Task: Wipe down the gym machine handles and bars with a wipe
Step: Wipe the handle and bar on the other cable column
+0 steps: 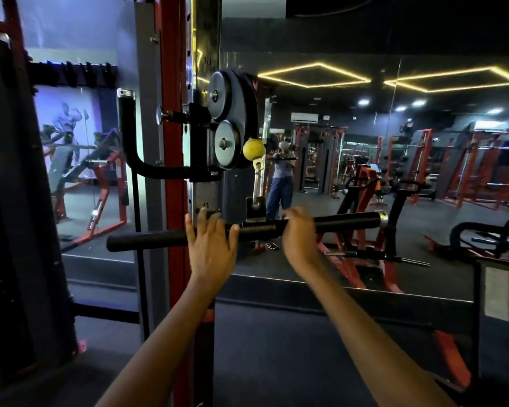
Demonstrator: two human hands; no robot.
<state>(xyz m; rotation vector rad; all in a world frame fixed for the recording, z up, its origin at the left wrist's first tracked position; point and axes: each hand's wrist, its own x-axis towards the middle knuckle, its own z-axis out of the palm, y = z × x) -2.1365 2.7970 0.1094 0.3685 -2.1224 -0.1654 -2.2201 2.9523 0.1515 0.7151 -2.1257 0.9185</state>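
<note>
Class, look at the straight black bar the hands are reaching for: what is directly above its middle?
Above the bar, a metal link rises to a yellow ball beside the pulleys. The right hand hides part of the bar.

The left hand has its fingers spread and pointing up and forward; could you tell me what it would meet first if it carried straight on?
Most likely the black straight cable bar. The left hand sits right at it with open fingers, though depth is unclear, and it may already touch.

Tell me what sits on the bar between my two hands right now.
In the head view, between the left hand and right hand, the bar shows its bare centre section with the bracket clipping it to the cable link.
</note>
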